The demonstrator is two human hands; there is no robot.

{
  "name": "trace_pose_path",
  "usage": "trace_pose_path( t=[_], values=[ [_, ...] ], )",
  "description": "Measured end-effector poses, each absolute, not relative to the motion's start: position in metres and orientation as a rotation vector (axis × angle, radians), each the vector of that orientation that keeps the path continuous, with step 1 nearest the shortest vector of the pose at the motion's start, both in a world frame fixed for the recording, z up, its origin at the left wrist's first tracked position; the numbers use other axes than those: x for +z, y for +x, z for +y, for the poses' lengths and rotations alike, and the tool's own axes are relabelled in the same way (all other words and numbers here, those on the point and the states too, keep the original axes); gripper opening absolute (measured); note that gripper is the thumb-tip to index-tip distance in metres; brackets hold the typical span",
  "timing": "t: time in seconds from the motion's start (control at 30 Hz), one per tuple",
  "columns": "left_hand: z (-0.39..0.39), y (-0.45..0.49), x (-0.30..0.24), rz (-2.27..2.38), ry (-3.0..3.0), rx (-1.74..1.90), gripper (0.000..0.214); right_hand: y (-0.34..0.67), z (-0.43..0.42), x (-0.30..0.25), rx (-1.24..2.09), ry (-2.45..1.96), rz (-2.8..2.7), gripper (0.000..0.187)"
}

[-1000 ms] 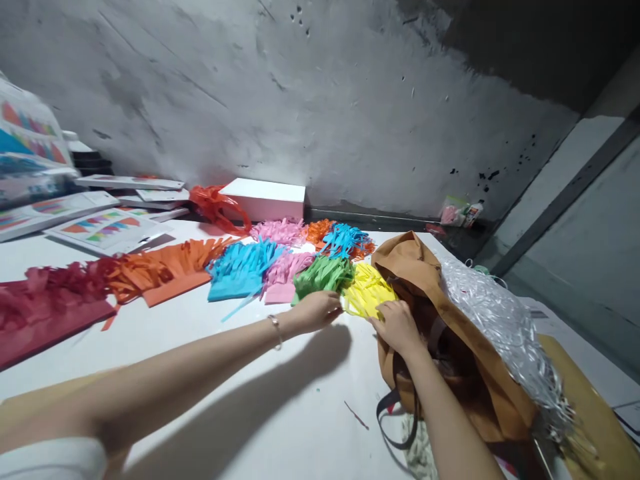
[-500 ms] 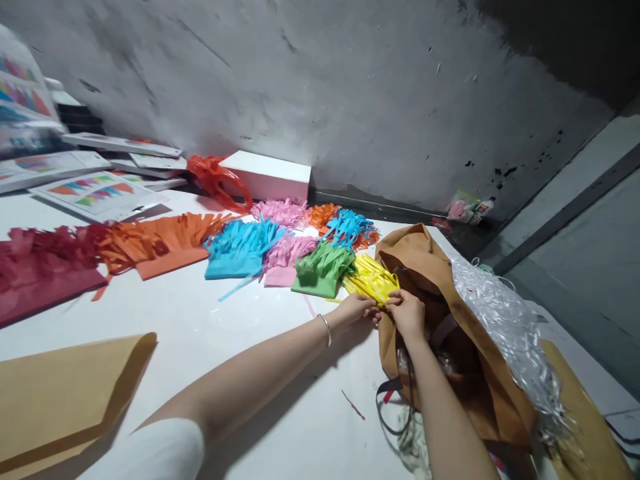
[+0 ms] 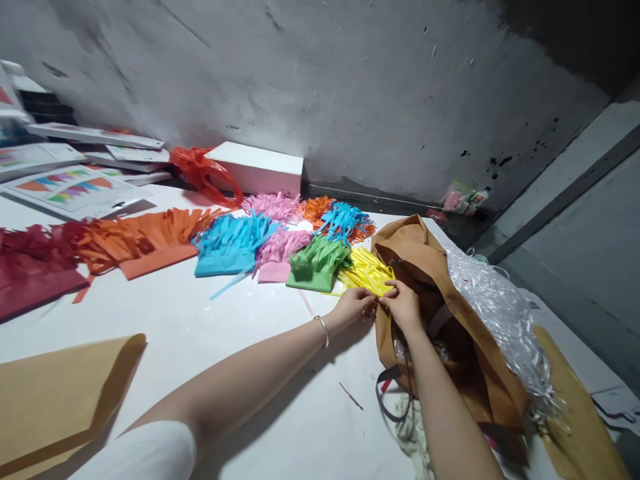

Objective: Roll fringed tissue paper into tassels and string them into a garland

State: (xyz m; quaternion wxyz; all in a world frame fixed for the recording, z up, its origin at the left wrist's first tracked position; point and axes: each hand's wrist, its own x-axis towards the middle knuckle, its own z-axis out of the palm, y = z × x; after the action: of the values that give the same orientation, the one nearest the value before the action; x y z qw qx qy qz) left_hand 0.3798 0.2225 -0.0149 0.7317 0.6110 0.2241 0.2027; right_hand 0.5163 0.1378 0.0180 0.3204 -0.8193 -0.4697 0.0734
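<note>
My left hand [image 3: 353, 306] and my right hand [image 3: 403, 306] meet at the near edge of a yellow fringed paper piece [image 3: 366, 270], fingers pinched on it. The yellow piece lies on the white table [image 3: 210, 333] beside a green fringed piece [image 3: 316, 263]. A bracelet sits on my left wrist. Right behind my right hand a brown cloth bag [image 3: 450, 333] lies open, and my right forearm rests across its front.
A row of fringed papers runs leftward: pink [image 3: 280, 253], blue [image 3: 233, 243], orange [image 3: 145, 240], dark red [image 3: 30, 267]. A white box [image 3: 257, 170] and a red plastic bag [image 3: 200, 173] stand by the wall. Silver shredded foil [image 3: 500, 320] lies on the bag. Brown paper [image 3: 55, 393] lies near left.
My left hand came right from the green piece to the yellow one. Both hands closed in together on its near edge. The view shifted slightly.
</note>
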Motion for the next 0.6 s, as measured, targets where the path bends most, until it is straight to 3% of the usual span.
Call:
trace_pose_path(
  t=[0.3, 0.6],
  values=[
    [0.220, 0.379, -0.016, 0.504, 1.489, 0.548, 0.021, 0.509, 0.133, 0.029, 0.098, -2.136, -1.344, 0.026],
    [0.222, 0.375, -0.013, 0.497, 1.616, 0.537, 0.026, 0.471, 0.108, 0.113, 0.273, -2.079, -1.859, 0.010]
  ],
)
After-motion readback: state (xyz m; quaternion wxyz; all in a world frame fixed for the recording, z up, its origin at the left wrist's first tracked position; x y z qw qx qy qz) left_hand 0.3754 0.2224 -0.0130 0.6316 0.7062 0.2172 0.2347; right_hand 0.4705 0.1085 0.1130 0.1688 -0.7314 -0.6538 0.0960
